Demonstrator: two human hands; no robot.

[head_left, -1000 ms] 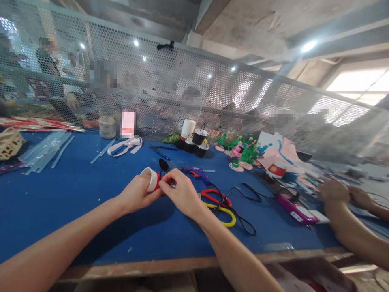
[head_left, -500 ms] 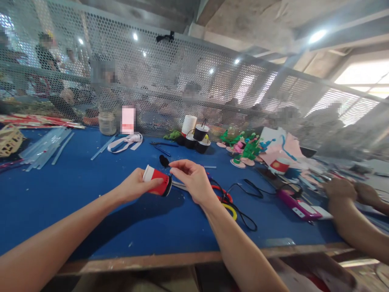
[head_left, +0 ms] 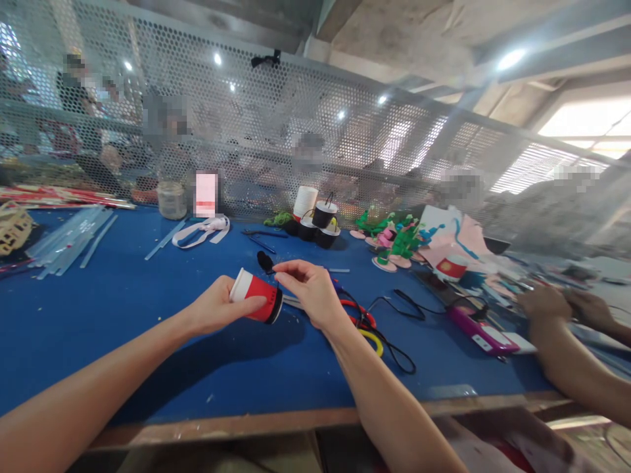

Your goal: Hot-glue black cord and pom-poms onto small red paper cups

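A red and white paper cup (head_left: 257, 294) with a black band round one end lies tilted in my left hand (head_left: 217, 305), its fingers wrapped round the side. My right hand (head_left: 311, 289) is closed in a pinch just beside the banded end. From its fingertips a thin black strand (head_left: 277, 284) runs toward the cup; its exact kind is too small to make out. A fuzzy black piece (head_left: 265, 261) shows just beyond those fingertips, and I cannot tell whether it is attached to the strand. Scissors (head_left: 293, 302) lie on the table, partly hidden behind my right hand.
On the blue table (head_left: 123, 315), clear strips (head_left: 73, 243) and white ribbon (head_left: 202, 231) lie left. Small black buckets (head_left: 325, 223) and green figures (head_left: 405, 240) stand behind. A purple glue gun (head_left: 480, 332) with a cord lies right, near another person's hands (head_left: 547, 303).
My left hand has turned the cup slightly, its banded end now a little lower and nearer me. The right hand keeps its pinch in almost the same place.
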